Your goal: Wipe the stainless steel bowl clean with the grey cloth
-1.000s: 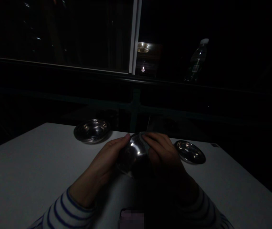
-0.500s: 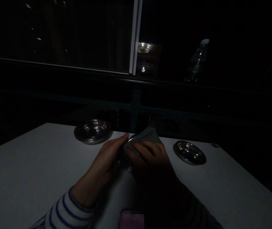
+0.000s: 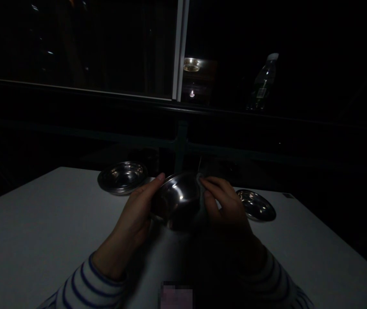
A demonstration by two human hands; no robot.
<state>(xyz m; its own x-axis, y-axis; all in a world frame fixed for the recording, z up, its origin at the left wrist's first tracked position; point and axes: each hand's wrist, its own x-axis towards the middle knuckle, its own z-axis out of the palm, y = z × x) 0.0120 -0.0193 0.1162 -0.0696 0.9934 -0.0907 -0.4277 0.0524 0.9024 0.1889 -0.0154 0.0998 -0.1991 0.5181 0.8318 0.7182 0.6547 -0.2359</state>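
The largest thing is the white table. At its far left stands a stack of bowls, metal, one within another; in the top one I see only reflections. The held bowl is above the table's middle, tilted, between the hands. It is probably light and stiff, but its polished wall may slip, so the rim seems the best place to take hold. The left hand curls around its left side, thumb at the rim. At the far right lies a metal dish, with reflections inside. Beyond is a capped bottle; its content I cannot tell. Smallest is the cloth, probably soft, which the right hand pinches with bent fingers against the bowl's right side.
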